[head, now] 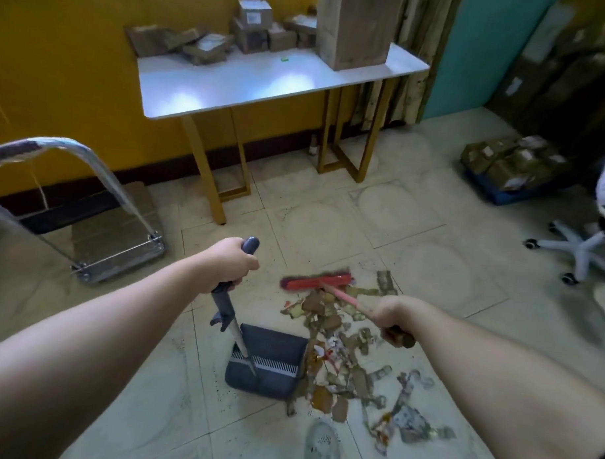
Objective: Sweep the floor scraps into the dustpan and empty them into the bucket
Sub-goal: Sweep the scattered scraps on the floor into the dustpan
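Both hands grip: left hand (229,264) the dustpan (273,348) handle, right hand (384,313) the broom (316,282), its head beyond scraps (354,378) lying just right of the dustpan.

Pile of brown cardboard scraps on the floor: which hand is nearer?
Right. The right hand grips the pink broom handle over the brown cardboard scraps; the left hand holds the grey dustpan handle, off to their left.

yellow wall (60,66) | tiled floor (431,234) | white table (251,80) | swivel chair (581,249)
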